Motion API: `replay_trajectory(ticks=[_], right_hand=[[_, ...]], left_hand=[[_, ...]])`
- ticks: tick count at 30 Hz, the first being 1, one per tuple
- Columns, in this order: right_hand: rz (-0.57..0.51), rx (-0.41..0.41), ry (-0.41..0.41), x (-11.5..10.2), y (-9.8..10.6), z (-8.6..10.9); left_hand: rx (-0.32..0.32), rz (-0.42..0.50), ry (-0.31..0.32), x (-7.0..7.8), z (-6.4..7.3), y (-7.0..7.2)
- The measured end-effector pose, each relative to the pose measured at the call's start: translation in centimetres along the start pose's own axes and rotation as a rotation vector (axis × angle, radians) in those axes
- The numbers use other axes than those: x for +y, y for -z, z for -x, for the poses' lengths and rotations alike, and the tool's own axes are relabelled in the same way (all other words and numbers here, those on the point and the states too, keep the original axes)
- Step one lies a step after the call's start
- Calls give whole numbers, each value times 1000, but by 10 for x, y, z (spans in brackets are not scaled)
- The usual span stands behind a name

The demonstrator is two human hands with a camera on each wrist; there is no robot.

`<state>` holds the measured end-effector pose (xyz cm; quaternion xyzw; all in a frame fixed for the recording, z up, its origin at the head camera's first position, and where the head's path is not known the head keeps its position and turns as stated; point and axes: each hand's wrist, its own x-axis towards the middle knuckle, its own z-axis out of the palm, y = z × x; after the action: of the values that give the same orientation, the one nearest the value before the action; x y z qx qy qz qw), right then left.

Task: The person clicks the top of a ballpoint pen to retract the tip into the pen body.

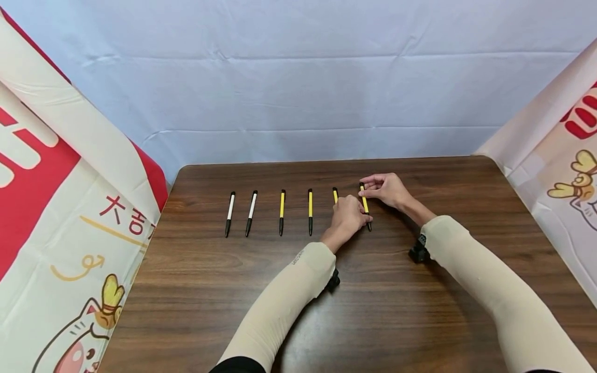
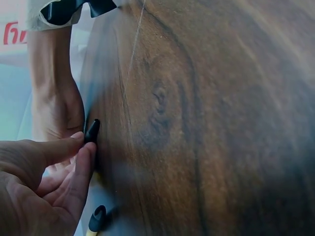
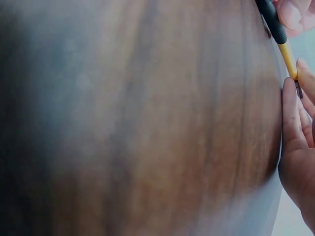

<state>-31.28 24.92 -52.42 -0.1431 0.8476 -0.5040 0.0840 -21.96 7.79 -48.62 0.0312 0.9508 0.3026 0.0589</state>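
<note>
Both hands are at a yellow pen with black ends [image 1: 365,204], the rightmost of a row on the brown table. My left hand [image 1: 347,215] pinches its black tip end between thumb and fingertips, plain in the left wrist view. At the far end, my right hand [image 1: 386,189] pinches the pen near its black top and clip, seen in the right wrist view at the yellow barrel [image 3: 288,61]. Another yellow pen [image 1: 335,194] lies just left, its lower part hidden behind my left hand. Whether the pinched pen touches the table is hard to tell.
Further left in the row lie two yellow pens [image 1: 282,212] and two white pens [image 1: 230,214], roughly parallel and spaced apart. The wooden table [image 1: 210,290] ends at a pale cloth backdrop [image 1: 298,103]. Printed banners [image 1: 42,207] hang at both sides.
</note>
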Motion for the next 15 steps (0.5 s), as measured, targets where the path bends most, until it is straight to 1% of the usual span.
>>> replay_trajectory(ticks=[2,6,10,15], right_hand=[[41,7,14,0,0,0],[65,17,19,-1,1,1],[121,15,27,-2,3,1],[206,-9,30,-4,5,1]], left_hand=[[2,-4,11,0,0,-1],[5,-6,33,0,0,-2],[14,-18,24,0,0,-3],[13,-19,11,0,0,-3]])
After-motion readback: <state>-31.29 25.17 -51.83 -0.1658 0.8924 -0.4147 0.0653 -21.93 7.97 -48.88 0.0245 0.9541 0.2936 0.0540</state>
